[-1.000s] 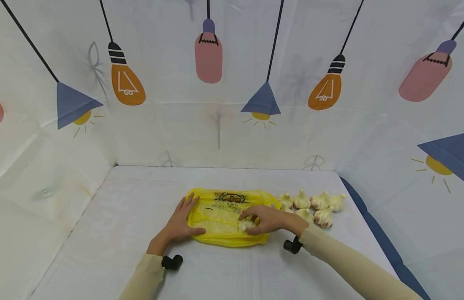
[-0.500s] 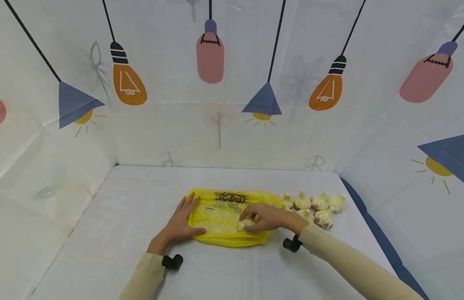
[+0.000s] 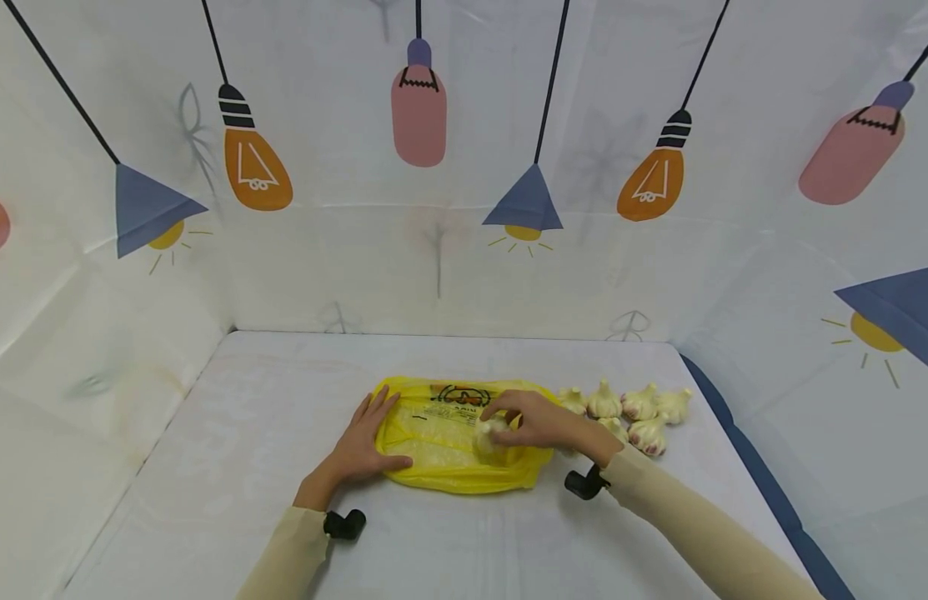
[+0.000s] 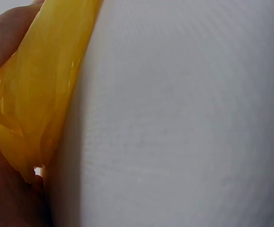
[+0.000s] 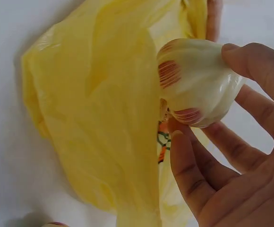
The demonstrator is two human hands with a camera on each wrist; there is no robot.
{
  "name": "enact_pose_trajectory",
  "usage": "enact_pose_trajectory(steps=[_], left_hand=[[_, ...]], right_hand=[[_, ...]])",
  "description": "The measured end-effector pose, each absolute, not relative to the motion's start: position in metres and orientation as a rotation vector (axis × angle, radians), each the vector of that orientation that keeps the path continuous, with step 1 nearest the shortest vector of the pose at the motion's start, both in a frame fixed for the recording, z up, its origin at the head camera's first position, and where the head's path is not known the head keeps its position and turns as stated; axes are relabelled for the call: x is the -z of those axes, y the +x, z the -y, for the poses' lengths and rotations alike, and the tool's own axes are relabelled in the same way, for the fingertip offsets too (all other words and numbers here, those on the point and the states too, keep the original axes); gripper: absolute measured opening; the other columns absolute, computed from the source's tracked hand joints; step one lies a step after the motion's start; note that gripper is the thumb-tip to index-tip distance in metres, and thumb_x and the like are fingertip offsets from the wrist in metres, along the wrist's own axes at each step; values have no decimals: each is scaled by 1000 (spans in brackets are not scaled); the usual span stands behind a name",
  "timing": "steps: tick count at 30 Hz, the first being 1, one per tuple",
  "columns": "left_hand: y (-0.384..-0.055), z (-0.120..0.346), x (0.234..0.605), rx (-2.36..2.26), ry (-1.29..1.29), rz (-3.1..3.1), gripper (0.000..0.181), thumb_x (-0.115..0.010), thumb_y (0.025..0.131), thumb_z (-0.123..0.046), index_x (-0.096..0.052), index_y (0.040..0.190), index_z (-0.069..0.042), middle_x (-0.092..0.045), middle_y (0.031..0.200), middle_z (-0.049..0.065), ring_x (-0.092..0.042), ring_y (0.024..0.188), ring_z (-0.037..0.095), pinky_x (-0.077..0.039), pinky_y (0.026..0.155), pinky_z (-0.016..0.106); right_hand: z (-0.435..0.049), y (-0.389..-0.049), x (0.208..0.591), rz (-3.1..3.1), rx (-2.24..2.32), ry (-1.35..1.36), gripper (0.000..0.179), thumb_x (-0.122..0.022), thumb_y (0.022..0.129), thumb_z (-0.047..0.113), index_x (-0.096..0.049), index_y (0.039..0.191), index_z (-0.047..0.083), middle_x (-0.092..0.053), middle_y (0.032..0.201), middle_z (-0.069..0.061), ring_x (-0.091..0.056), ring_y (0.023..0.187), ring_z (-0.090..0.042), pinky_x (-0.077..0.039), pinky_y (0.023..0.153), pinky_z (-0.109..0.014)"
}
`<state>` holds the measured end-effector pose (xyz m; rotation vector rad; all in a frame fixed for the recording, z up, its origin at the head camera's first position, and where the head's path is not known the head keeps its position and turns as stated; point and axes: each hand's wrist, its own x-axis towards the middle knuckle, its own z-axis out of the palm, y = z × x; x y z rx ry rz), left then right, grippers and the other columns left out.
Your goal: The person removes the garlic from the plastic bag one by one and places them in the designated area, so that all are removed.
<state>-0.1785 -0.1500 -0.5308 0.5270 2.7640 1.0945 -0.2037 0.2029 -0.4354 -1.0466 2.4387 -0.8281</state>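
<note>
A yellow plastic bag (image 3: 441, 475) with dark printing lies in the middle of the table. My left hand (image 3: 354, 450) rests on its left end, fingers spread and thumb at the near edge; the left wrist view shows the yellow plastic (image 4: 52, 61) beside thumb and fingers. Over the bag's right part, my right hand (image 3: 534, 419) pinches a garlic bulb (image 3: 488, 437) between thumb and fingertips. The right wrist view shows this pale, purple-streaked bulb (image 5: 198, 82) at the edge of a bag fold (image 5: 99, 104), which hides part of it. What lies inside the bag cannot be made out.
Several more garlic bulbs (image 3: 639, 403) sit on the white table (image 3: 268, 417) just right of the bag, some partly behind my right arm. A white wall cloth (image 3: 321, 258) printed with lamps stands behind and at both sides. Dark blue material (image 3: 759, 467) runs along the right edge.
My right hand has risen slightly away from the near edge, lifting the garlic bulb a little, so more of the bulb shows. My left hand has stayed in place on the bag.
</note>
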Motion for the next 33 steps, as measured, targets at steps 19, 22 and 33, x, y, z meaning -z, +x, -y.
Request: enact_pose_trajectory(steps=[19, 22, 33], left_hand=[[-179, 150, 532, -1112, 521, -2760, 115, -84, 75, -57, -27, 164, -13, -11, 174, 13, -6, 158, 48, -20, 119, 73], [-178, 150, 531, -1116, 519, -2758, 115, -84, 74, -57, -27, 164, -13, -11, 174, 13, -6, 158, 47, -21, 120, 73], [-177, 150, 529, -1118, 491, -2743, 114, -82, 76, -58, -26, 165, -15, -8, 175, 10, -4, 159, 45, -19, 120, 73]], right_hand=[[-216, -197, 431, -2533, 1115, -894, 36, -71, 99, 32, -68, 132, 18, -64, 138, -8, -69, 111, -29, -60, 86, -37], [-218, -193, 429, -2543, 1180, -837, 36, -72, 98, 31, -67, 132, 19, -63, 140, -10, -69, 114, -32, -60, 90, -41], [-228, -177, 425, -2648, 1339, -726, 34, -73, 97, 24, -68, 130, 22, -64, 139, -8, -69, 114, -32, -60, 86, -32]])
